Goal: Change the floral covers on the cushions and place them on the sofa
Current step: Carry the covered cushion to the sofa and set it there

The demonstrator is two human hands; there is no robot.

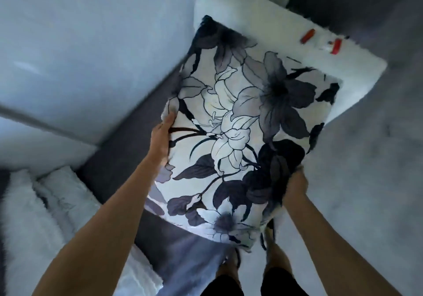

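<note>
A cushion in a floral cover (pixel 240 130), white with black and grey lilies, is held in the air in front of me, tilted away. My left hand (pixel 163 135) holds its left edge, one digit lying along the edge and the other fingers hidden behind the fabric. My right hand (pixel 295 182) grips the right edge low down, fingers curled into the dark part of the print. The grey sofa (pixel 119 149) with pale back cushions (pixel 91 43) lies to the left and below.
A white fluffy footstool (pixel 263 21) stands behind the cushion, with two small red objects (pixel 307 35) on it. White fluffy cushions (pixel 45 204) lie on the sofa at lower left. Grey carpet (pixel 377 181) spreads to the right. My feet (pixel 272 256) show below.
</note>
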